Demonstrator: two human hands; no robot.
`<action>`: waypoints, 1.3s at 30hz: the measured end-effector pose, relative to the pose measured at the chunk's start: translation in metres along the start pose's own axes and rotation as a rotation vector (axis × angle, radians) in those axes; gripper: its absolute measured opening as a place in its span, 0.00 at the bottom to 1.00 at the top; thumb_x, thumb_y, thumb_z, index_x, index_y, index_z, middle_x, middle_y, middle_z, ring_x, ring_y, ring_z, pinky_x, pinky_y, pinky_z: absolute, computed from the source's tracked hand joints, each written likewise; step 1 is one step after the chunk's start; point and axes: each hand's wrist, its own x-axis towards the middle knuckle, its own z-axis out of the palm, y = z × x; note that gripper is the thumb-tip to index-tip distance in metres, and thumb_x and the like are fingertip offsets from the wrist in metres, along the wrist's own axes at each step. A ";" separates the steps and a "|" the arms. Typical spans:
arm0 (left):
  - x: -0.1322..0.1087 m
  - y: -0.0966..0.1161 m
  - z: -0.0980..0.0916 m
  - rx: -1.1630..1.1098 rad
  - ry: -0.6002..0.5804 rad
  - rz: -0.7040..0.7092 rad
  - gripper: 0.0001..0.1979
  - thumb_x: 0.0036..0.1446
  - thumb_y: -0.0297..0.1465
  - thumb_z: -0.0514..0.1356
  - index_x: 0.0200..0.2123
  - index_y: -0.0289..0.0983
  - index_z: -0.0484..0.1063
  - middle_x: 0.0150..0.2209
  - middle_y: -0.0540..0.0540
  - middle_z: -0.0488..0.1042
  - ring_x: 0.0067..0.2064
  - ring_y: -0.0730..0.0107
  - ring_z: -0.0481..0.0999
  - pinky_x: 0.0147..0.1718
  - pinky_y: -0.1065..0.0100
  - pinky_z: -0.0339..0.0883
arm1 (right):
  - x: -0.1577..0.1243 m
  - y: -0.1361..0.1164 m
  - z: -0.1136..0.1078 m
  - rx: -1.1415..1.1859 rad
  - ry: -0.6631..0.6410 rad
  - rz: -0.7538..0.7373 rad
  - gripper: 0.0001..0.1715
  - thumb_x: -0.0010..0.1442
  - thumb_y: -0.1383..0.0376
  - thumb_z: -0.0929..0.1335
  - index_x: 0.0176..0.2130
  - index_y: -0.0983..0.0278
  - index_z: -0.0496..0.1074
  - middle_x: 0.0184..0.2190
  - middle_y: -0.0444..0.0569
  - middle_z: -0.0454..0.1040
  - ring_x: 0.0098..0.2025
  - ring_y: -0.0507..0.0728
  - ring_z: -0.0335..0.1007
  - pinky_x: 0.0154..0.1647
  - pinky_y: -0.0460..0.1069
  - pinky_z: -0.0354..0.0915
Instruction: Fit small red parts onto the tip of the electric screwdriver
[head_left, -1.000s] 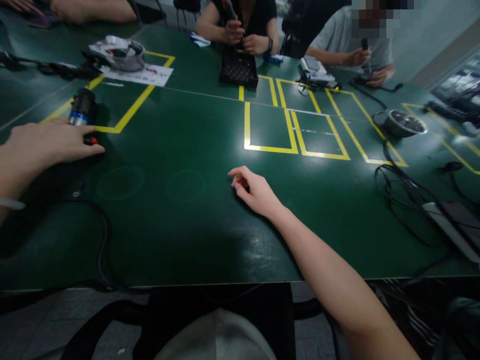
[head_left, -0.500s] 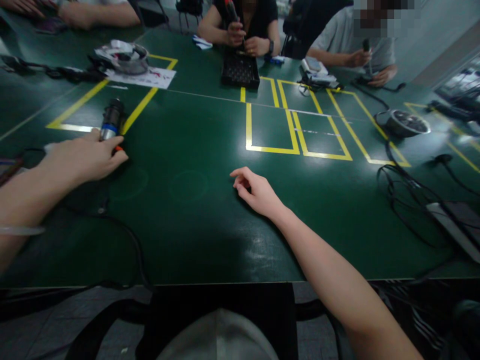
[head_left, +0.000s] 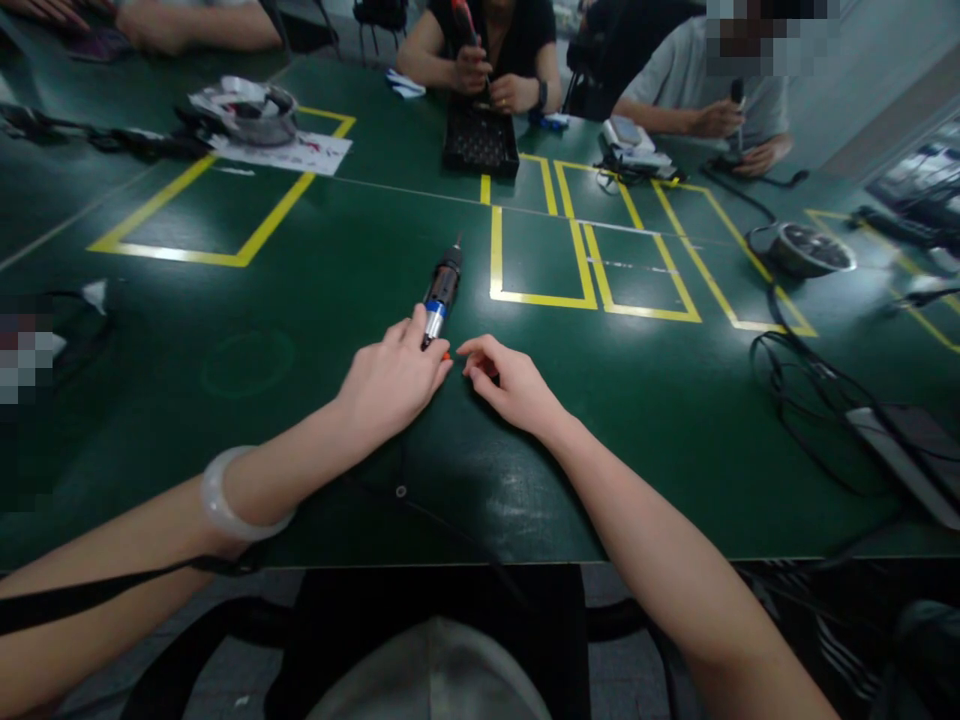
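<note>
An electric screwdriver [head_left: 442, 285], dark at the front with a blue ring, a silver section and a bit at its tip, is under my left hand [head_left: 394, 375]. The fingers wrap around its rear part, and a bit of orange shows by the thumb. Its tip points away from me, slightly right. Close by on the right, my right hand [head_left: 514, 380] rests on the green table [head_left: 315, 300] with loosely curled fingers apart and nothing in them. A thin dark cord [head_left: 450, 525] trails from beneath my left hand toward the table's front edge.
Yellow tape rectangles [head_left: 544, 298] mark the table. A metal bowl [head_left: 262, 115] stands on paper at the back left. Across the table a person works over a black tray [head_left: 480, 140]. Tangled cables [head_left: 795, 390] and a round metal container [head_left: 814, 248] lie to the right.
My left hand has carried the electric screwdriver from the left side of the table to the middle, beside my right hand. Its cord has shifted right too. My right hand has stayed in place.
</note>
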 end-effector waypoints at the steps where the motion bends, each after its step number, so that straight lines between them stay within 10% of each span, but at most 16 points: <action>1: 0.003 0.007 0.001 -0.024 0.006 0.013 0.21 0.73 0.35 0.50 0.59 0.34 0.75 0.71 0.29 0.56 0.64 0.38 0.68 0.48 0.46 0.77 | 0.000 0.000 0.000 0.004 0.009 0.009 0.13 0.63 0.69 0.63 0.48 0.62 0.67 0.37 0.46 0.75 0.38 0.54 0.72 0.43 0.49 0.65; 7: 0.012 0.022 0.008 -0.186 0.049 0.055 0.20 0.72 0.36 0.53 0.61 0.38 0.74 0.71 0.39 0.60 0.65 0.46 0.69 0.48 0.49 0.79 | 0.002 0.000 -0.005 0.078 0.127 0.114 0.02 0.63 0.65 0.64 0.39 0.60 0.64 0.32 0.43 0.73 0.33 0.53 0.70 0.37 0.48 0.63; 19: 0.011 0.013 0.014 -0.395 0.057 0.048 0.13 0.66 0.31 0.60 0.51 0.37 0.76 0.71 0.41 0.60 0.65 0.48 0.70 0.56 0.50 0.73 | 0.004 -0.008 0.002 0.061 0.122 0.273 0.12 0.61 0.57 0.69 0.35 0.59 0.62 0.29 0.41 0.71 0.30 0.53 0.69 0.35 0.49 0.63; 39: 0.008 0.004 0.022 -0.467 0.009 0.071 0.33 0.64 0.38 0.61 0.70 0.38 0.63 0.74 0.41 0.54 0.69 0.49 0.64 0.64 0.51 0.65 | 0.006 0.014 -0.013 0.369 0.032 0.221 0.09 0.56 0.65 0.68 0.39 0.64 0.75 0.27 0.42 0.72 0.28 0.50 0.64 0.33 0.47 0.61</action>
